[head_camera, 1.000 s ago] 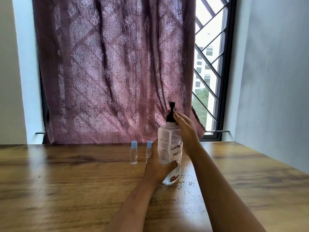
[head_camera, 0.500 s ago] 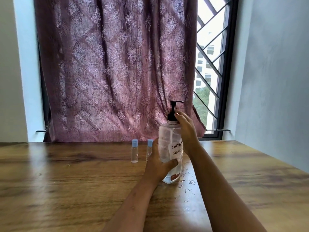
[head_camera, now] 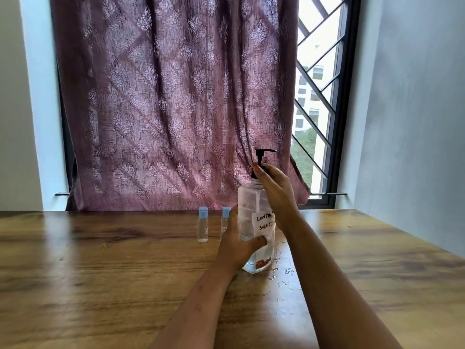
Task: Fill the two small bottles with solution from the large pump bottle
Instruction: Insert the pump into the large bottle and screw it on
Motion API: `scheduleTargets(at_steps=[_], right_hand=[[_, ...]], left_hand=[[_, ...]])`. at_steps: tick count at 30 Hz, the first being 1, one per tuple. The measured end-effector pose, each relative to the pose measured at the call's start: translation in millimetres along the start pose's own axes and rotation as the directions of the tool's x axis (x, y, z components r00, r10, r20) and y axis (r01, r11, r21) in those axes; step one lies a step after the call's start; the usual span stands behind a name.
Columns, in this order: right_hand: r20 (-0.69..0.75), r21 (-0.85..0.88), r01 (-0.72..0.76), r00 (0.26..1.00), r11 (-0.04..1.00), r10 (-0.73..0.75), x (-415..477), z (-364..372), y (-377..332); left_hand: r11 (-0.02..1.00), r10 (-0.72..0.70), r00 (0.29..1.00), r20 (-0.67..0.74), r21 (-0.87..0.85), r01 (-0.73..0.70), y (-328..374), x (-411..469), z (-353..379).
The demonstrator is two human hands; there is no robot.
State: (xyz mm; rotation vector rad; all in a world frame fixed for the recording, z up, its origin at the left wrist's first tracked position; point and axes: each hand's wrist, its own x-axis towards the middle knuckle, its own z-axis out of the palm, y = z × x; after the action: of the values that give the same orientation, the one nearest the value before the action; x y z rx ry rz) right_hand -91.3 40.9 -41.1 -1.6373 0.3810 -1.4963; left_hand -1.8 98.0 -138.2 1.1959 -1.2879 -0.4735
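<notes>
Near the far edge of the table [head_camera: 100, 273], two small bottles are standing upright: the left small bottle [head_camera: 202, 225] in the open, the right small bottle [head_camera: 224, 221] partly hidden behind the left hand [head_camera: 236, 244]. Both are wearing blue caps. The left hand is wrapping around the large pump bottle [head_camera: 255, 222], and the right hand [head_camera: 275, 190] is gripping its black pump collar. Droplets [head_camera: 284, 273] are lying on the wood beside it, so I think the wet bottle could slip or tip while the collar is turning.
</notes>
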Motion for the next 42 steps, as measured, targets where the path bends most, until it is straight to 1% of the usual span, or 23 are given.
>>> scheduleTargets(at_steps=[3,6,9,11,15,18,22,25,26,27,28,29,30,31,33,35,37,39,40,42], right_hand=[[0.0,0.0,-0.017,1.0,1.0,0.017,3,-2,-3],[-0.011,-0.006,-0.001,1.0,1.0,0.0,1,-4,-4],[-0.052,-0.035,0.019,0.998,0.999,-0.021,0,-2,-3],[-0.091,-0.086,0.039,0.995,0.995,-0.047,0,0,-3],[-0.177,-0.239,0.049,0.98,0.97,-0.093,0,4,1],[-0.243,-0.365,0.031,0.962,0.931,-0.127,0,8,4],[-0.317,-0.508,0.024,0.924,0.861,-0.213,-2,14,1],[-0.336,-0.556,0.016,0.91,0.831,-0.242,-4,15,2],[-0.309,-0.516,0.044,0.922,0.856,-0.234,-4,13,4],[-0.267,-0.423,0.077,0.942,0.903,-0.206,-4,7,7],[-0.207,-0.278,0.095,0.966,0.956,-0.156,-4,1,9],[-0.136,-0.109,0.087,0.985,0.99,-0.102,-5,-6,10],[-0.068,0.034,0.055,0.996,0.998,-0.053,-7,-13,11],[-0.022,0.107,0.004,1.0,0.994,-0.002,-9,-20,11],[0.048,0.136,-0.103,0.994,0.985,0.097,-13,-32,13],[0.149,0.103,-0.215,0.969,0.971,0.198,-18,-42,17],[0.256,0.033,-0.332,0.915,0.943,0.313,-25,-47,26],[0.331,-0.027,-0.416,0.854,0.909,0.401,-33,-47,37],[0.344,-0.048,-0.432,0.839,0.9,0.421,-35,-47,43],[0.323,-0.054,-0.428,0.847,0.902,0.421,-35,-47,50]], left_hand=[[1.0,-0.015,1.0,0.003,-0.011,0.015,0,1,-1],[1.0,-0.014,1.0,0.013,-0.005,0.014,1,0,0],[1.0,0.008,1.0,0.0,0.024,-0.008,3,-1,1],[0.999,0.025,1.0,-0.013,0.039,-0.025,4,-2,3],[0.997,0.016,0.999,-0.04,0.079,-0.013,5,-3,5],[0.992,0.009,0.998,-0.059,0.13,-0.001,4,-4,5],[0.984,0.022,0.997,-0.068,0.179,-0.01,3,-5,6],[0.983,0.045,0.998,-0.052,0.181,-0.035,1,-3,6],[0.984,0.044,0.998,-0.035,0.172,-0.037,1,-2,5],[0.988,0.033,0.999,-0.011,0.152,-0.031,1,-1,3],[0.993,0.01,1.0,0.017,0.12,-0.012,1,0,1],[0.996,-0.022,0.999,0.044,0.082,0.018,0,2,0],[0.998,-0.05,0.997,0.064,0.041,0.047,-1,3,-2],[0.997,-0.076,0.994,0.077,0.014,0.075,-2,5,-4],[0.995,-0.088,0.992,0.089,-0.042,0.092,-3,6,-6],[0.997,-0.063,0.994,0.084,-0.039,0.067,-3,5,-8],[0.999,-0.014,0.999,0.042,0.052,0.012,0,3,-10],[0.987,0.06,0.998,-0.028,0.15,-0.055,-2,4,-11],[0.978,0.09,0.994,-0.055,0.191,-0.078,-4,4,-11],[0.966,0.094,0.991,-0.091,0.249,-0.069,-5,1,-11]])
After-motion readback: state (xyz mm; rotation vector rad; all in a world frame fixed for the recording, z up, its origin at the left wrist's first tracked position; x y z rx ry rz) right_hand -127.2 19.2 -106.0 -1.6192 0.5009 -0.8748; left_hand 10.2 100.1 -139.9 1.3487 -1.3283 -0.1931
